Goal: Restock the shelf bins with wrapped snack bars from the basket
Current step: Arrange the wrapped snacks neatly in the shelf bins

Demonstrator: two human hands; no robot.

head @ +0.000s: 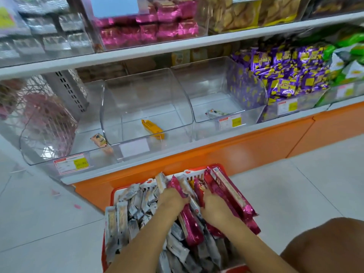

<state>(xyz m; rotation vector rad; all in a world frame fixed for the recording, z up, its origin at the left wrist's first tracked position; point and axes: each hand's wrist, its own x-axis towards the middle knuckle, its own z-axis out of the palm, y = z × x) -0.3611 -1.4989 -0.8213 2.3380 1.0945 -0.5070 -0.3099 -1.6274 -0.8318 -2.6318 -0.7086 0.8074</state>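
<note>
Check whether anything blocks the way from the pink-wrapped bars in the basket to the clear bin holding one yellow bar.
Nothing visible does. The left hand and right hand grip pink-wrapped bars in the basket, and the clear bin ahead is open at the front, with only one yellow bar inside.

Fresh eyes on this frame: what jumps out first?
The left hand and right hand are plunged among pink-wrapped bars in the overfull red basket, bottom centre. Above, the clear shelf bins stand almost bare, the middle one holding a single yellow bar. To their right, purple packets heap high.
</note>
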